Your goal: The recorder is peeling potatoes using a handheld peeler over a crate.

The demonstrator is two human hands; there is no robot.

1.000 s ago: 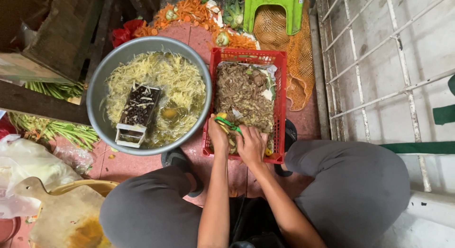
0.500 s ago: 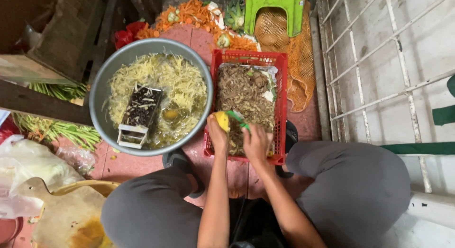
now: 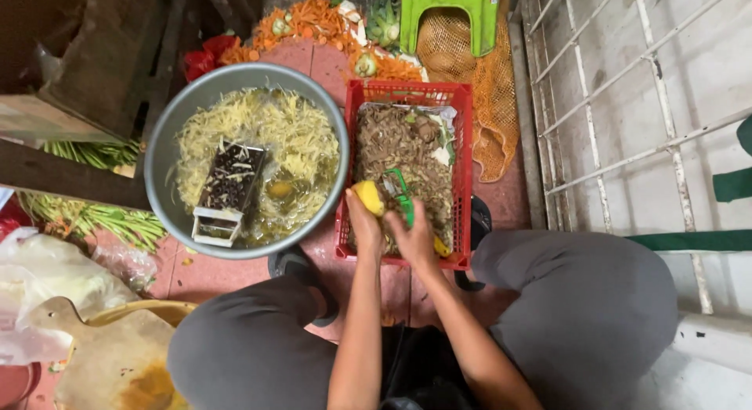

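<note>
Yellow, smooth and partly peeled, the potato (image 3: 368, 197) sits gripped in our left hand (image 3: 363, 226) at frame centre; our right hand (image 3: 413, 239) clasps a green peeler (image 3: 401, 198) above the red crate (image 3: 464, 175).

Reddish tiled floor (image 3: 204, 275), crowded with vessels.
A grey metal basin (image 3: 164, 144) is set left of the left hand (image 3: 363, 226); a red plastic crate (image 3: 464, 175) is placed beneath both hands.

Grater (image 3: 227, 192) in basin (image 3: 168, 136), left of, apparently touching, crate (image 3: 464, 144).

Metal basin (image 3: 168, 136) of shredded strands holding 1 box grater (image 3: 227, 191); green stool (image 3: 450, 10), orange mesh sack (image 3: 486, 104), wooden board (image 3: 102, 363) on tiled floor (image 3: 200, 273).
</note>
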